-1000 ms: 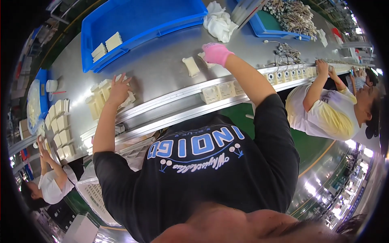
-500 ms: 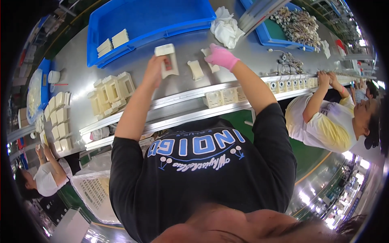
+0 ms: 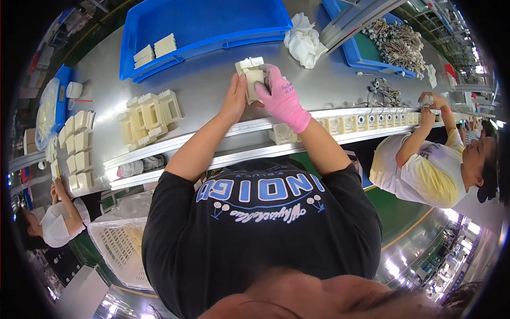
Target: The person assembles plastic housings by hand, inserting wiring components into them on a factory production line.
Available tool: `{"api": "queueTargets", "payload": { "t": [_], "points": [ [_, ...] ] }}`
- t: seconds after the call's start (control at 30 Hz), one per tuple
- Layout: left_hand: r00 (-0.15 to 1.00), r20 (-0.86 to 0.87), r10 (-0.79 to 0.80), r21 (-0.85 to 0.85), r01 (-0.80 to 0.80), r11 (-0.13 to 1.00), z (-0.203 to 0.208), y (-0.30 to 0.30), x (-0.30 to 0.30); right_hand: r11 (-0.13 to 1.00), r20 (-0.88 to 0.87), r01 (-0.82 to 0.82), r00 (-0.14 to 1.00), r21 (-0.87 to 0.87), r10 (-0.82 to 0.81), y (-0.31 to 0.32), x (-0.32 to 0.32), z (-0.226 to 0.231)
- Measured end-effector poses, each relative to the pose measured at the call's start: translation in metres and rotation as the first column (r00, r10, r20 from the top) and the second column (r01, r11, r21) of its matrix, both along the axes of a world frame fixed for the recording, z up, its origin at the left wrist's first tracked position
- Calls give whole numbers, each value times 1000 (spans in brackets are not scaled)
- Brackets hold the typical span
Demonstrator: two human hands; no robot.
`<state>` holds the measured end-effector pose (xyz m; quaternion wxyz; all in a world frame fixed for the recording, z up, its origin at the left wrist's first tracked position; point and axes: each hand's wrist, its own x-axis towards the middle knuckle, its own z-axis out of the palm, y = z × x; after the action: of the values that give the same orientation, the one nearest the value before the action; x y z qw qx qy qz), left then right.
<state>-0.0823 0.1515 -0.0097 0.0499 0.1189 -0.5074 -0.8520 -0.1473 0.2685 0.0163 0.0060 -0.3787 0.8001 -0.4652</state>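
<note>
Over the steel bench, my left hand (image 3: 234, 100), which is bare, grips a cream plastic housing (image 3: 248, 65) from its left side. In a pink glove, my right hand (image 3: 283, 99) closes on the same part from the right, its thumb and fingers bent around a cream cover piece (image 3: 255, 80) lying against the housing's face. The two pieces touch; whether they are joined I cannot tell. The glove and my left fingers hide the lower and right edges.
A blue tray (image 3: 207, 40) with a few cream pieces stands at the back. Stacked cream housings (image 3: 149, 117) and rows of cream covers (image 3: 79, 143) lie left. White cloth (image 3: 305, 42) and a blue bin of wired parts (image 3: 396, 48) sit right. Housings line the rail (image 3: 348, 125). Co-workers flank me.
My left hand has carried the housing to the right and my gloved right hand has come left from the bench onto it. A cream piece now covers the red seen inside it.
</note>
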Motion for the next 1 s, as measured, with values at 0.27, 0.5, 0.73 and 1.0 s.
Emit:
{"api": "queueTargets", "payload": {
  "t": [0.27,0.5,0.73,1.0],
  "points": [
    [998,-65,11,-126,-19,992,-22,-8,-1,1000,11,-10,1000,-4,10,0,10,8],
    [999,1,-49,-19,49,999,-9,-4,1,989,55,-106,993,105,101,6,12,23],
    [981,104,-165,148,148,978,4,-13,4,988,351,-52,931,-145,101,17,7,55],
    [539,322,-778,-180,842,509,27,-48,12,752,318,-655,700,-72,640,21,-2,60]
  ]
}}
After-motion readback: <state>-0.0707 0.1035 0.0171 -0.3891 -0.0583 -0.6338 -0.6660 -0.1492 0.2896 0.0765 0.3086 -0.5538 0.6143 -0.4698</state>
